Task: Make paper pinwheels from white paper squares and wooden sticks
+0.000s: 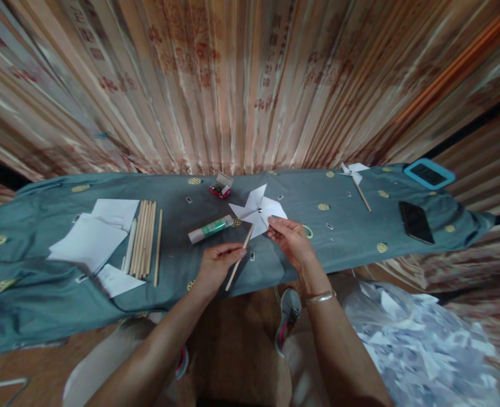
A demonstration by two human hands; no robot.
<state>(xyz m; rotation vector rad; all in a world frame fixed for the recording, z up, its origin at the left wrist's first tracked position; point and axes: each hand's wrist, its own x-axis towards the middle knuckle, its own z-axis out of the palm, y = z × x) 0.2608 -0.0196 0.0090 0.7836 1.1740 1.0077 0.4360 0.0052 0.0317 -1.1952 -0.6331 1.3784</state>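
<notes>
A white paper pinwheel point(256, 210) with a metal pin at its centre sits on a wooden stick point(238, 261) above the grey-green cloth. My left hand point(218, 264) is closed round the stick near its middle. My right hand point(290, 236) pinches the lower right blade of the pinwheel between thumb and fingers. A glue stick point(211, 229) lies on the cloth just left of the pinwheel, and a small open red box point(221, 186) stands behind it.
Several wooden sticks point(143, 237) and white paper sheets point(91, 237) lie at the left. A second pinwheel point(354, 176), a dark phone point(415, 222) and a blue-framed tablet point(429, 173) are at the right. A bag of paper scraps point(415, 339) sits by my right knee.
</notes>
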